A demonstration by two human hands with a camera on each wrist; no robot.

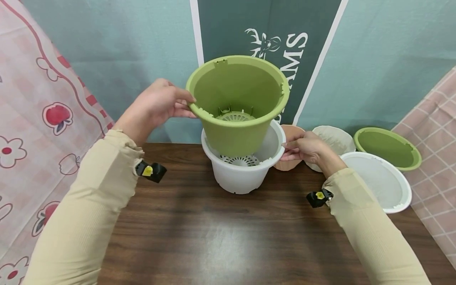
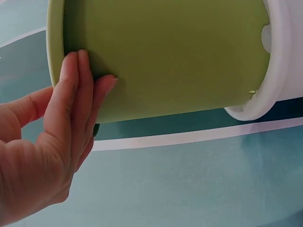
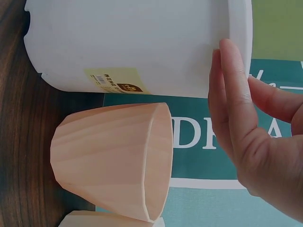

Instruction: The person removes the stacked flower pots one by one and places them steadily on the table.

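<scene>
My left hand (image 1: 162, 103) pinches the left rim of a green plastic flowerpot (image 1: 231, 136), thumb on top and fingers under the lip. The lower end of this pot is inside the mouth of a white flowerpot (image 1: 238, 179) standing on the table, and slotted drainage holes show in both bases. In the left wrist view, the fingers (image 2: 64, 104) lie along the green outer wall. On the white pot's right rim, my right hand (image 1: 306, 148) grips with the thumb over the edge and fingers against the outside. A yellow label (image 3: 117, 80) is on the white pot's wall.
Right of the white pot stand a peach faceted pot (image 3: 109, 151), a cream pot (image 1: 336, 138), another green pot (image 1: 388, 146) and another white pot (image 1: 377, 184). A teal cloth (image 1: 160, 47) hangs behind the wooden table (image 1: 213, 237). Patterned cloths (image 1: 57, 91) hang at both sides.
</scene>
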